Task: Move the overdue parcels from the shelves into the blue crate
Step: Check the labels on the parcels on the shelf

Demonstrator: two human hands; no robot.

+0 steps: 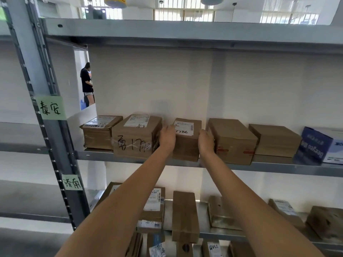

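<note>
Small rectangular cardboard parcel [186, 140], matte brown, white label marked 7786 on top, standing on the grey metal shelf [278, 166]. Clasped between left hand [167, 137] and right hand [206, 140], palms flat against opposite sides. Wedged between taped scribbled box [135, 138] and plain red-stickered carton [232, 140].

Bright, even daylight pours through the barred windows [185, 10] up top — blown out white. Soft shadows under each shelf [185, 28]. Wide-angle bending at the edges; slight overall softness.
</note>
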